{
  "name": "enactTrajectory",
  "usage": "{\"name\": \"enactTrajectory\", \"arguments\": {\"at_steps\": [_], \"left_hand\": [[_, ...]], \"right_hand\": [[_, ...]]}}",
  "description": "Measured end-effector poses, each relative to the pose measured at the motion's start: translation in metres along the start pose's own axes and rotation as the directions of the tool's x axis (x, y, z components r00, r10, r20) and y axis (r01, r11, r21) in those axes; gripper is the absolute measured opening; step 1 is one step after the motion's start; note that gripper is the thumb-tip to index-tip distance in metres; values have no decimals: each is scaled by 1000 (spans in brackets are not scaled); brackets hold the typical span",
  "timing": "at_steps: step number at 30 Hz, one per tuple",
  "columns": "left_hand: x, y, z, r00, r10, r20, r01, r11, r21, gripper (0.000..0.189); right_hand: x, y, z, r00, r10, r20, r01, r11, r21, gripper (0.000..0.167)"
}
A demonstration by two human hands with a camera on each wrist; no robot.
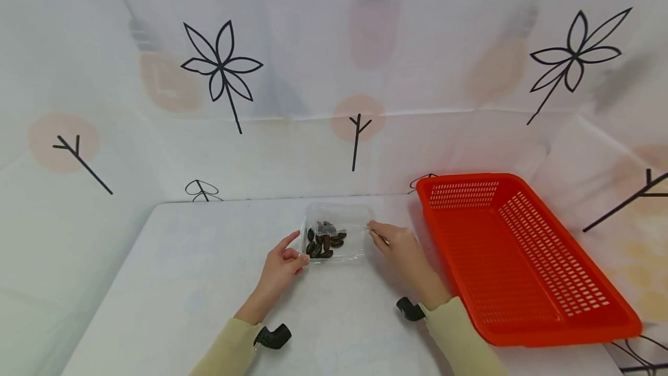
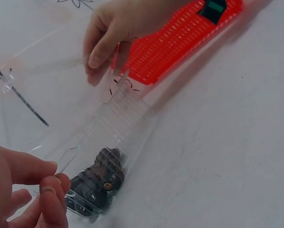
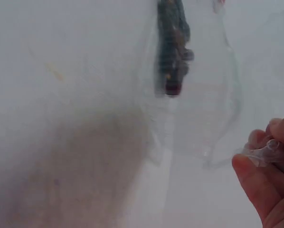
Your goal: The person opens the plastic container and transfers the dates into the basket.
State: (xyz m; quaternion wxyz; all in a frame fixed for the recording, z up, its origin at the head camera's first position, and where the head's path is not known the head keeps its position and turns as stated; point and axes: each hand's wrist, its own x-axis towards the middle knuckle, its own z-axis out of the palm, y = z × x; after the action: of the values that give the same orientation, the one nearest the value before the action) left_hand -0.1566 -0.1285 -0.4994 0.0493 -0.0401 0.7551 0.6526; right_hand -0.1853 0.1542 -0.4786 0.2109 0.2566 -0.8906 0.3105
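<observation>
Clear plastic box sat on the white table, centre, toward the backdrop; ribbed wall, whether a lid was raised couldn't be told. Dark oval pieces were bunched in its left half, right half bare; exact kind not clear. Left hand: thumb and fingertip pinched the rim at the left end, other fingers loosely bent. Right hand: thumb and fingers pinched the plastic edge at the right end, grip narrow.

Red plastic basket stood right of the box, slotted walls, bare floor, set at a slant. Right forearm ran close along the basket's left side, so the basket was the nearest obstacle; table left of the left arm gave more room. Black wrist devices on both wrists, pale yellow sleeves behind them. Patterned backdrop hung at the table's far edge: black line flowers, twig drawings, faded pink and peach blobs.

Markings: small green patch on the right wrist's device in left wrist view, too small to read. Right wrist view blurred around the pieces.
</observation>
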Motion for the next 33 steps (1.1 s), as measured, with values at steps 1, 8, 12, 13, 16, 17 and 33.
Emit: {"name": "enactTrajectory", "arguments": {"at_steps": [1, 8, 12, 13, 16, 17, 33], "left_hand": [[0, 0, 0, 1000, -3, 0, 3, 1000, 1, 67], [3, 0, -1, 1000, -13, 27, 13, 1000, 16, 69], [5, 0, -1, 999, -7, 34, 6, 1000, 22, 68], [6, 0, -1, 999, -9, 36, 8, 1000, 22, 68], [8, -2, -1, 999, -21, 38, 20, 1000, 18, 69], [9, -2, -1, 999, -23, 39, 22, 1000, 14, 69], [14, 3, -4, 998, -6, 69, 7, 1000, -15, 69]], "right_hand": [[2, 1, -1, 1000, 4, -26, -4, 1000, 4, 34], [18, 3, -2, 984, 12, -179, -2, 998, 57, 40], [26, 0, -1, 960, 79, -267, -61, 995, 77, 39], [27, -1, -1, 954, 100, -282, -80, 993, 84, 38], [31, -2, -2, 937, 167, -307, -142, 984, 103, 36], [32, -2, -2, 931, 189, -313, -160, 980, 116, 36], [30, 8, 2, 893, 295, -341, -207, 940, 271, 32]]}}
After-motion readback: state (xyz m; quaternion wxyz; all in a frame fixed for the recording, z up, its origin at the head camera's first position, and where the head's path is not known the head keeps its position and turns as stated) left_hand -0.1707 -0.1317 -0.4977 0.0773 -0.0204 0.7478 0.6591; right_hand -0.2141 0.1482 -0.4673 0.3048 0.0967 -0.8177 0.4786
